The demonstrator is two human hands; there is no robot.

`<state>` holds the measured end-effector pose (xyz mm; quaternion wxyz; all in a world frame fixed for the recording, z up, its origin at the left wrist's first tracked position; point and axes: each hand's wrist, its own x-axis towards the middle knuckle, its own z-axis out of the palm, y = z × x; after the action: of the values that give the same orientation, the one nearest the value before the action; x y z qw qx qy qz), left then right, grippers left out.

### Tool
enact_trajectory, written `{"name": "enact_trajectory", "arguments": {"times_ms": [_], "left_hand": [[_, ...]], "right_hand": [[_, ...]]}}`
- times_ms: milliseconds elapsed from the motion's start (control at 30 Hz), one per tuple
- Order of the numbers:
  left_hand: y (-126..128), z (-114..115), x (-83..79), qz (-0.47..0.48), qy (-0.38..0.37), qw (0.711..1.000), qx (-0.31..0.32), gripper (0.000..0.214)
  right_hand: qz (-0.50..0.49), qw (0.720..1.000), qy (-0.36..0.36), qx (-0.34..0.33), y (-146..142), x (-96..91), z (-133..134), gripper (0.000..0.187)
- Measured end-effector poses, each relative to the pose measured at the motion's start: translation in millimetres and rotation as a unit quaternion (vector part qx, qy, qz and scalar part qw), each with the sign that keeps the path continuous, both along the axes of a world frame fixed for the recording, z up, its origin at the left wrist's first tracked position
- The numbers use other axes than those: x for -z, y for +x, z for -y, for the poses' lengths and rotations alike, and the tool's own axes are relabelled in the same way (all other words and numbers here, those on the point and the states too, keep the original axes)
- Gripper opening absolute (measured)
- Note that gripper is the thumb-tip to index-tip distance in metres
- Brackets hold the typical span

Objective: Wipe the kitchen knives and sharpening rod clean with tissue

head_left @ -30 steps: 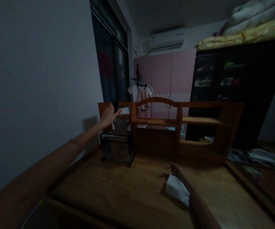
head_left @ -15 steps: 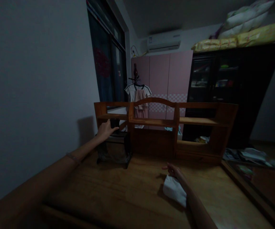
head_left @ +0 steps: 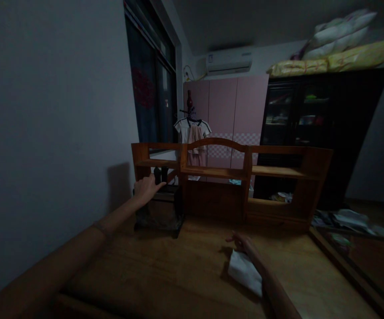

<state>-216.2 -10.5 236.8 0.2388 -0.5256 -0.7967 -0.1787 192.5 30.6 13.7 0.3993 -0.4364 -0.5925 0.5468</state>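
My left hand (head_left: 145, 189) is at the top of a black stand (head_left: 158, 217) at the left of the wooden desk. Its thumb reaches out to the right and its fingers curl round dark upright pieces (head_left: 161, 175), whose kind the dim light hides. The stand has dark side frames and a paler middle panel. Low over the desk, my right hand (head_left: 241, 243) has its index finger pointing left and the other fingers curled. A white cloth (head_left: 245, 271) hangs beneath that hand and wrist, apparently gripped by the curled fingers.
A wooden shelf unit (head_left: 216, 172) stands along the back of the desk (head_left: 185, 270). A wall (head_left: 62, 133) borders the left side. Papers (head_left: 353, 219) lie beyond the raised right edge (head_left: 338, 261). Behind stand pink wardrobes (head_left: 221, 106) and a dark cabinet (head_left: 331, 124).
My left hand has moved slightly down and left at the stand, and more of the dark upright pieces shows. The right hand and white cloth appear slightly lower.
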Motion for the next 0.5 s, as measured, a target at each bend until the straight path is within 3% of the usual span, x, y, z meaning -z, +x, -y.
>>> {"name": "enact_trajectory", "arguments": {"times_ms": [267,400,500], "left_hand": [[-2,7,-0.9,0.030,-0.007,0.999,0.017,0.061],[-5,7,-13.3,0.053,0.017,0.998,0.029,0.062],[-6,1,-27.7,0.065,0.036,0.996,0.040,0.063]], "right_hand": [[0.037,0.998,0.051,0.009,-5,8.2,3,0.055],[0.085,0.989,0.116,0.024,-13,10.8,7,0.048],[0.147,0.974,0.172,0.025,-22,-2.6,23,0.040]]}}
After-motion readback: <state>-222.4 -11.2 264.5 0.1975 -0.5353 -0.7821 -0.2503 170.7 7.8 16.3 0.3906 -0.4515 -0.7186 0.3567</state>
